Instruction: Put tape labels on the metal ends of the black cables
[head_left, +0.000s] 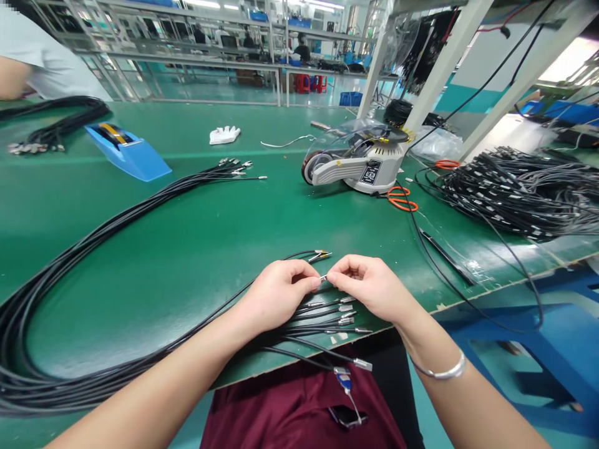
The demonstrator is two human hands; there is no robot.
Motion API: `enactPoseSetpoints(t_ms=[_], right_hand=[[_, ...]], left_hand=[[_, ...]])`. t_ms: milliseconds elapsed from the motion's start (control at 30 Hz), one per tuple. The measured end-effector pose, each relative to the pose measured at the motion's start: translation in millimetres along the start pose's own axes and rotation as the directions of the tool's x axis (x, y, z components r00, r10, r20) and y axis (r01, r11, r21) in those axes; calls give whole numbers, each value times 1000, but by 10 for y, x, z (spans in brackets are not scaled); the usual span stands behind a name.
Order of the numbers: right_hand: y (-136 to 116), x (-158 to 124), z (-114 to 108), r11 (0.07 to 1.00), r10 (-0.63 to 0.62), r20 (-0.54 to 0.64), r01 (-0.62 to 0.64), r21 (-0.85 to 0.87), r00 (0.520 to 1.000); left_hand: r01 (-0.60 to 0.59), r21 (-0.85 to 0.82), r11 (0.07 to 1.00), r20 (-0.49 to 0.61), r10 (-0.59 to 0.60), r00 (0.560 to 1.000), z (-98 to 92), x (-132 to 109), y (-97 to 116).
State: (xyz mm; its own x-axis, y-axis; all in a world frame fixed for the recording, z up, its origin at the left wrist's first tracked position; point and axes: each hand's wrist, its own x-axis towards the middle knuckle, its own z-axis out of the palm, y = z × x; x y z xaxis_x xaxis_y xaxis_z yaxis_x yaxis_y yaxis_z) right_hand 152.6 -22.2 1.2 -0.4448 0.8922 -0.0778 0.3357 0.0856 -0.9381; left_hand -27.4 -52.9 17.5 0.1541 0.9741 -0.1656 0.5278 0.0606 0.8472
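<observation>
My left hand [281, 293] pinches a small silvery cable connector [323, 278] between thumb and forefinger. At the connector's other side, the fingertips of my right hand [374, 285] close on it, and they cover part of it. Beneath and in front of my hands lie several black cables [318, 327] with metal ends pointing right, some reaching over the table's near edge. Two or three more cable ends [321, 254] lie just beyond my left fingers. The cables bend in a wide loop [88, 240] on the left, with their far ends [234, 165] bunched further back.
On the green table [196, 249] stand a tape dispenser machine [360, 165] and a blue tape holder [128, 153]. Orange-handled scissors [402, 199], a black pen-like tool [447, 255] and a big cable pile [519, 193] lie right. A white glove [224, 135] lies behind; a person's sleeve [56, 62] shows left.
</observation>
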Motion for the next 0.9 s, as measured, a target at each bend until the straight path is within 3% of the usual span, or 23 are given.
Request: enactPoseSetpoints(t_ms=[200,433,567,667,767,900], right_hand=[[1,-26,21,1000,3,-15,-3,-9,1000],[72,-26,107,999,-6,-1,6,-44,1000],[36,-184,79,995,11,66,-5,-99,998],[12,-310,-21,981,-10,90,28,-194,996],[57,-296,-143,971,-15,113,41,-236,994],[208,-55,-226,985,-53,-92,37,-168,994]], left_hand=[[1,29,1000,-17,0,1000,34,-5,8],[-18,186,982,-43,26,999,68,6,-23],[-97,246,964,116,70,991,-121,-90,32],[-156,307,939,38,151,988,-315,-130,77],[-207,523,827,-65,281,958,-337,-33,64],[-272,762,587,25,394,919,-88,224,-3]])
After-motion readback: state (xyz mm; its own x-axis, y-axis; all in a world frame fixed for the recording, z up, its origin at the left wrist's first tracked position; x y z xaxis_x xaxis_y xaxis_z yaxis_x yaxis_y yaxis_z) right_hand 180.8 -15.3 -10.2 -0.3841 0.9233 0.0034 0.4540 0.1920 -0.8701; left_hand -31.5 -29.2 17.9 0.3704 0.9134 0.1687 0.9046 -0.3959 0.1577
